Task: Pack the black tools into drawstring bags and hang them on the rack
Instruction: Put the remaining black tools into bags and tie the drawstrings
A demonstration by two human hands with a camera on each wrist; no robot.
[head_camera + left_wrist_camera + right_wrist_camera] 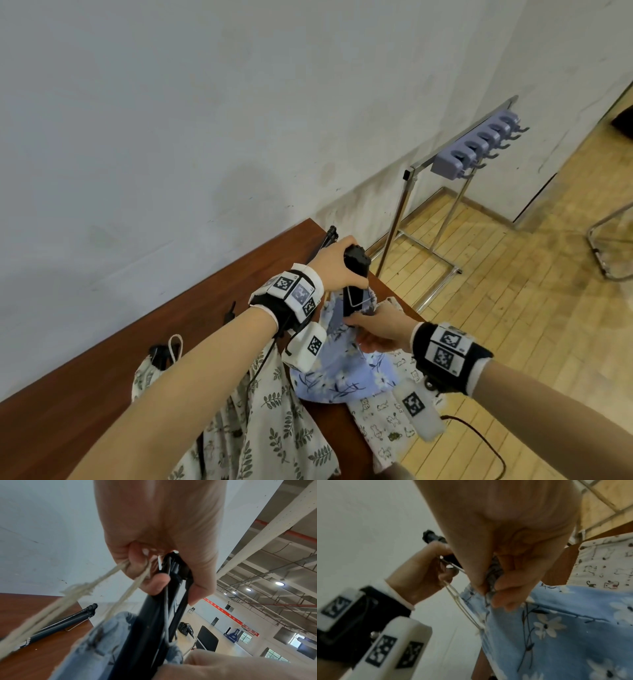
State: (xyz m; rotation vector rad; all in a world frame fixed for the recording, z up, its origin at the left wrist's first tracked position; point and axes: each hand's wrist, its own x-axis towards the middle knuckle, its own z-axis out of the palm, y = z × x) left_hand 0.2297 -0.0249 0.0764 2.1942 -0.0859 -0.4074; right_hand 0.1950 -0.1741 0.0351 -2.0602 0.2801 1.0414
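My left hand [342,269] grips the top of a black tool [356,274], which stands upright with its lower end inside the blue floral drawstring bag [342,371]. In the left wrist view the same hand [171,585] also holds the bag's pale cord [73,596] against the black tool [150,628]. My right hand [375,323] pinches the gathered mouth of the bag beside the tool; the right wrist view shows its fingers [503,586] curled on the blue floral bag [556,628]. The tool's lower part is hidden in the bag.
A second black tool [328,240] lies at the far end of the brown table [85,387]. A leaf-print bag [267,414] with a black tool sticking out and a cat-print bag [380,421] lie close by. The metal rack [479,145] with purple hooks stands right, on the wooden floor.
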